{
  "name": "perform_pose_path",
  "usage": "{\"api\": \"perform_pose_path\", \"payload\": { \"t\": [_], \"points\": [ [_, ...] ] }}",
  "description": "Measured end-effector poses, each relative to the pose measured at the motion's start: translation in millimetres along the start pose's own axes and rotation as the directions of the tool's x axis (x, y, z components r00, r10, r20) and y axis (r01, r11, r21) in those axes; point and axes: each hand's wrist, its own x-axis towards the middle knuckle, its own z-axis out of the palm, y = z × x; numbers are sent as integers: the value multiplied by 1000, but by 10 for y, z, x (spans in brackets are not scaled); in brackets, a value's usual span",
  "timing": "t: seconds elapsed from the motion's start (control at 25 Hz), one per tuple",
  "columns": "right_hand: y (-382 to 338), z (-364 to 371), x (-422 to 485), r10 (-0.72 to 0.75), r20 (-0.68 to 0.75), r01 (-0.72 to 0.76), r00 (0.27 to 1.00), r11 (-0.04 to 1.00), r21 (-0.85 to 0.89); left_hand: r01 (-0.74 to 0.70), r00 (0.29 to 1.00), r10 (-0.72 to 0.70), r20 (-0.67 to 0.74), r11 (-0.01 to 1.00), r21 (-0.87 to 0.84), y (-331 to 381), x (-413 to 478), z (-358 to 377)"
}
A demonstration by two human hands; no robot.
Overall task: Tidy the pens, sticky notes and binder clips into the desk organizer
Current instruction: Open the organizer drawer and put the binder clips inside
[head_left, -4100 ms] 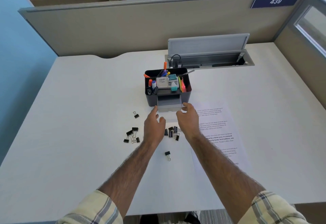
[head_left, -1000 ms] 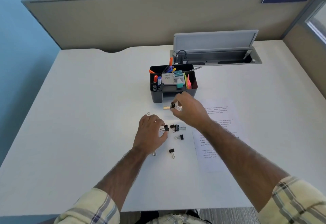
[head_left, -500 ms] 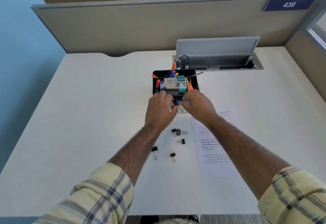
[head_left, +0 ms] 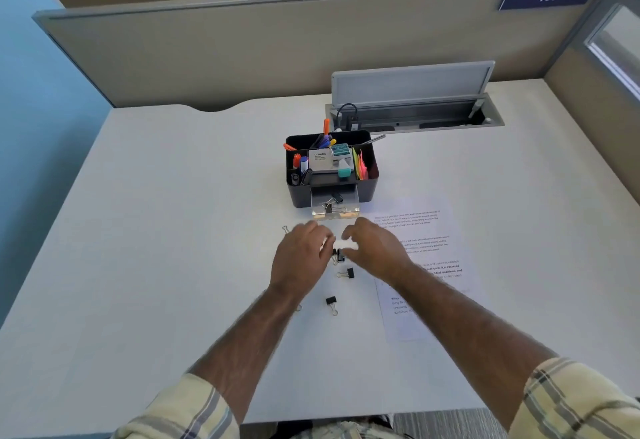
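Observation:
The black desk organizer (head_left: 367, 193) stands mid-desk with pens (head_left: 325, 140) in its back compartment and bright sticky notes (head_left: 362, 167) on its right side. Its clear front drawer (head_left: 349, 211) is pulled out and holds binder clips (head_left: 333, 204). My left hand (head_left: 300, 256) and my right hand (head_left: 378, 252) hover just in front of the drawer, fingers loosely curved and holding nothing. A black binder clip (head_left: 340, 255) lies between their fingertips. Two more clips (head_left: 348, 273) (head_left: 331, 301) lie nearer to me, and a wire clip handle (head_left: 285, 229) shows by my left hand.
A printed paper sheet (head_left: 420, 231) lies to the right of the clips, partly under my right forearm. An open cable tray (head_left: 415, 120) with a raised lid sits behind the organizer. Beige partition walls (head_left: 242, 47) close off the back and right of the desk.
Both hands have drawn back from the drawer toward the clips on the desk. The clips they carried now lie in the drawer. Fewer clips lie on the desk than at first.

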Motion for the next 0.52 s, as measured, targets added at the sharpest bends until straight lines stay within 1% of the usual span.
{"api": "perform_pose_path", "payload": {
  "t": [0.12,0.2,0.36,0.52],
  "points": [
    [-40,161,-14,17,114,-4,993,994,-110,126,968,-128,217,992,23,-106,-217,180],
    [-62,196,-5,20,123,-3,992,990,-142,125,945,-140,295,990,71,-133,-201,238],
    [-80,220,12,14,100,1,995,988,-155,12,945,-60,322,989,150,-133,-69,294],
    [-78,228,20,-3,98,17,995,989,-149,-49,946,-20,322,978,204,-187,28,298]
  ]
}}
